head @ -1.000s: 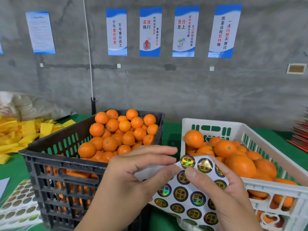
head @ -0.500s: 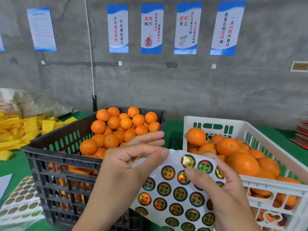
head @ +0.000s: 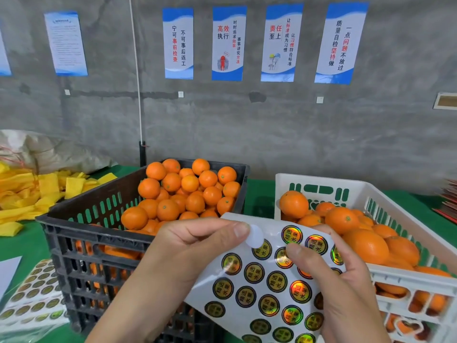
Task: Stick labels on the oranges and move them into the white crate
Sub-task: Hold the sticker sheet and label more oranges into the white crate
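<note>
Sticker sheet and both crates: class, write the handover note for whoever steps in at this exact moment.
Left hand: pinching a peeled label, white back showing, at its fingertips.
Right hand: gripping the sticker sheet, thumb on top.
Black crate, on the left: heaped with oranges.
White crate, on the right: already holds a good many oranges; no labels visible on them from here.
Left: stick this label on an orange, move it to the white crate, repeat.

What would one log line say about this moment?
left hand: peeling a label | right hand: holding label sheet | black crate: unlabelled oranges | white crate: oranges
</note>
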